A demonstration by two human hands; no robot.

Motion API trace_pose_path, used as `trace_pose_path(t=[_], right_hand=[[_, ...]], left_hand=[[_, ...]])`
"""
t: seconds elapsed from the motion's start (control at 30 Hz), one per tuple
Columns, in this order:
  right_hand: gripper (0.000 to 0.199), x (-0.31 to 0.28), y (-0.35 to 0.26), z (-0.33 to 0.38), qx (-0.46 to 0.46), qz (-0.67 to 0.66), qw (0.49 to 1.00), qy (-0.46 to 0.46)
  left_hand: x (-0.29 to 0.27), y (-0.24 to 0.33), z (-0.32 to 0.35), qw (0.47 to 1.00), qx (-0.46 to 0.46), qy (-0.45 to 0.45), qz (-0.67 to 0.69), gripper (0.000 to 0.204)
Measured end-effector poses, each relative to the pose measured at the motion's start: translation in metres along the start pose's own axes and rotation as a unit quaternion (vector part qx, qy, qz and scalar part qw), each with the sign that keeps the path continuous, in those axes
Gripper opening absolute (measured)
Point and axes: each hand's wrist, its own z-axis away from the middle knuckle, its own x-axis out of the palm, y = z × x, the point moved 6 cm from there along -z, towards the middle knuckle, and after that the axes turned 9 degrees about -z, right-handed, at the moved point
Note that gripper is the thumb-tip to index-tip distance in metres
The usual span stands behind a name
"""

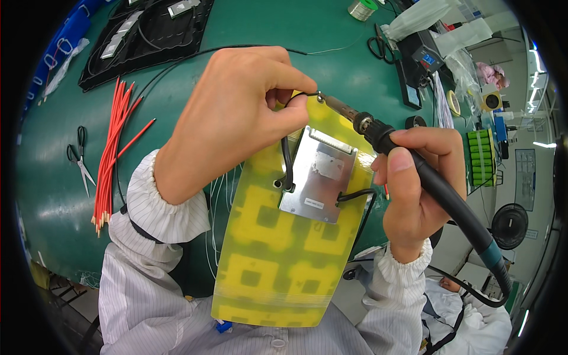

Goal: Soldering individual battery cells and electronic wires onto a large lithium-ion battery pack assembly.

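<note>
My left hand point(236, 112) pinches a thin black wire point(305, 93) between thumb and forefinger near the top of a yellow, clear-wrapped panel point(260, 266). My right hand point(423, 177) grips the black handle of a soldering iron point(435, 183) like a pen. Its tip meets the wire's end at a small shiny metal spot point(320, 99) on the panel's top edge; whether solder is molten there, I cannot tell. Mounted on the panel is a silver metal-cased module point(318, 183) with a white connector strip. Thick black leads point(355, 193) run from the module's sides.
Red wires point(112, 160) and scissors point(81, 157) lie left on the green table point(50, 195). A black tray point(97, 74) is back left. Behind are a solder spool point(362, 9), black scissors point(378, 44) and a soldering station point(420, 56). A person point(473, 313) is at lower right.
</note>
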Motion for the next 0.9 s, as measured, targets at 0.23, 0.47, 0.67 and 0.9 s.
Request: trace_pose_path(t=[0.23,0.47,0.67,0.9], right_hand=[[0.015,-0.002,0.002,0.001,-0.002,0.016,1.0,0.017],[0.017,-0.002,0.005,0.002,-0.001,-0.014,1.0,0.027],[0.018,-0.002,0.007,0.008,-0.027,0.01,0.999,0.016],[0.018,-0.003,0.006,0.011,-0.04,0.031,0.999,-0.004]], left_hand=[[0.0,0.002,0.002,1.0,0.001,-0.005,0.003,0.018],[0.0,0.0,0.001,1.0,0.005,0.0,0.0,0.017],[0.001,0.0,-0.001,1.0,0.013,-0.003,-0.011,0.017],[0.001,0.0,0.0,1.0,0.011,-0.004,-0.011,0.017]])
